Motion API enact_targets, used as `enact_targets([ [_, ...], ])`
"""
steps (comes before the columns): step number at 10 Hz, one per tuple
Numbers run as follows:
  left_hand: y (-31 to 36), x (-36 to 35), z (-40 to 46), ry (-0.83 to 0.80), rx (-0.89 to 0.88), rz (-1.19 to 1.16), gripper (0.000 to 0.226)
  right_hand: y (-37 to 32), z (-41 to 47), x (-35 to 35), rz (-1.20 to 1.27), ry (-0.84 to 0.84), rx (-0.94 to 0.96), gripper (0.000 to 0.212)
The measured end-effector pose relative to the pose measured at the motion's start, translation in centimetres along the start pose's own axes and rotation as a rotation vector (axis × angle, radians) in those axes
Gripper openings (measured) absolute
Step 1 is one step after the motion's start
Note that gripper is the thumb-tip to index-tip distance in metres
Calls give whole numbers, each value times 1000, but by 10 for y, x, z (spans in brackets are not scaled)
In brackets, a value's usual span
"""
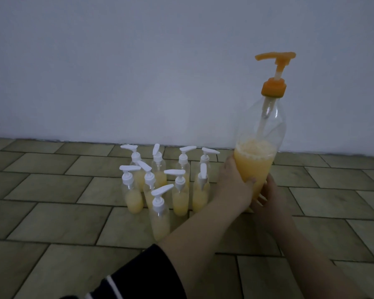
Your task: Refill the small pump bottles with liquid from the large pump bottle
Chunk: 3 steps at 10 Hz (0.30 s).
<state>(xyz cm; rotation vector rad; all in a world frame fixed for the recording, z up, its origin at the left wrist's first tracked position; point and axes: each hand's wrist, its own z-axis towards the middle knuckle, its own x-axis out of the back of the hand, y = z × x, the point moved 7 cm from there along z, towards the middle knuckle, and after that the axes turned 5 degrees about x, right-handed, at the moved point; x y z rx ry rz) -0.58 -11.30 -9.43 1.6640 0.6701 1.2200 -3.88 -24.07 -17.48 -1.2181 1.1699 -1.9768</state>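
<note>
The large clear pump bottle [260,134] has an orange pump head and foamy yellow liquid filling its lower part. It leans slightly right, at the right of the view. My left hand [233,186] grips its lower body from the left, thumb across the front. My right hand [270,197] holds its base from the right and below. Several small clear bottles [160,214] with white pumps stand clustered on the floor to the left, each partly filled with yellow liquid.
The floor [52,223] is paved with greenish-brown rectangular tiles. A plain pale wall [138,72] rises right behind the bottles. A dark sleeve with a white stripe [143,277] covers my left forearm at the bottom edge.
</note>
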Motion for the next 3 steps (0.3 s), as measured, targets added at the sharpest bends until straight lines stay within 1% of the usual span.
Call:
enact_targets([
  [1,-6,3,-20,-42,12,-3,69,-8,-6,-1,-77,13,-14,74],
  [2,-20,8,-58,-200,12,-56,55,-7,-13,-2,-146,2,-42,77],
  [3,-45,31,-113,-311,-37,-73,32,-2,-24,4,-132,-37,-125,74],
])
